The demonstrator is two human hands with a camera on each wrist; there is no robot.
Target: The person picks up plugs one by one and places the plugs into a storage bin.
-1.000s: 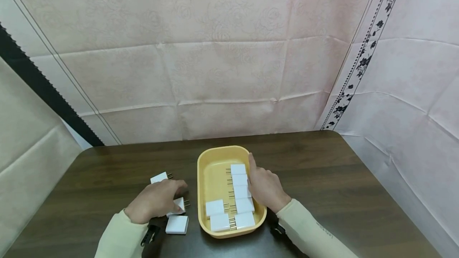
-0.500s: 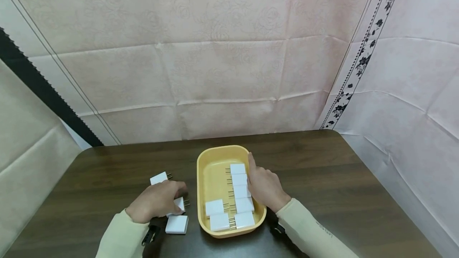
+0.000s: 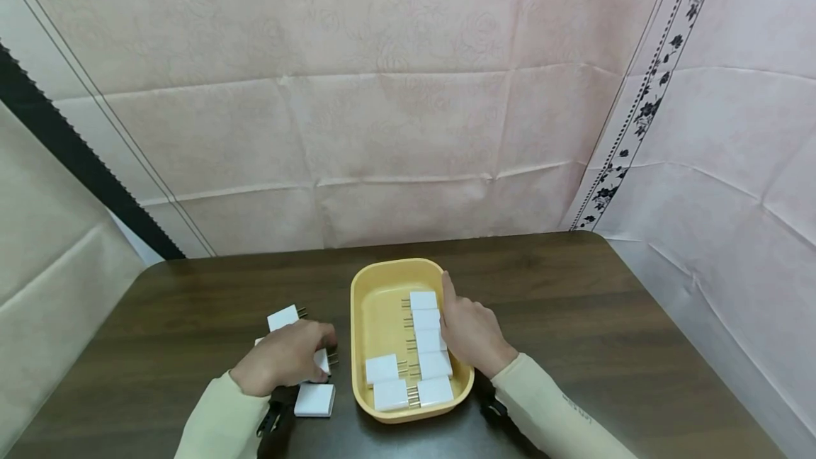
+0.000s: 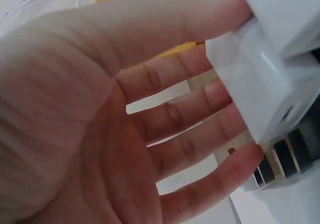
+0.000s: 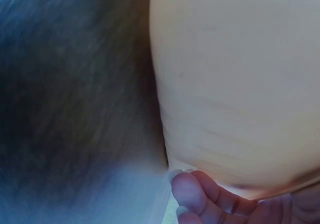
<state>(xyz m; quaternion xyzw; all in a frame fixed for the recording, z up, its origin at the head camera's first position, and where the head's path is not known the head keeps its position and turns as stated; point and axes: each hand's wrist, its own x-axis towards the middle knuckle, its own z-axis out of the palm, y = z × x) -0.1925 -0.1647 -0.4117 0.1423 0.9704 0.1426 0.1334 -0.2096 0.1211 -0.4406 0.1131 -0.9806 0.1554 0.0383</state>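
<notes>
Among white plugs (image 3: pixel 323 360), the left hand (image 3: pixel 285 354) has edged toward the tray (image 3: pixel 377 303).

The plug blocks (image 3: pixel 435 392) look like smooth, glossy plastic, their prongs (image 3: pixel 414 398) like shiny metal; the tray (image 3: pixel 377 303) is smooth plastic with a soft sheen. The counter (image 3: pixel 574 331) shows satin wood grain. The wall covering (image 3: pixel 408 126) looks matt and creased, the sleeves (image 3: pixel 551 402) matt cloth.

Seven white plugs (image 3: pixel 433 365) lie in the yellow tray (image 3: pixel 376 310), others (image 3: pixel 314 400) just beside it.
</notes>
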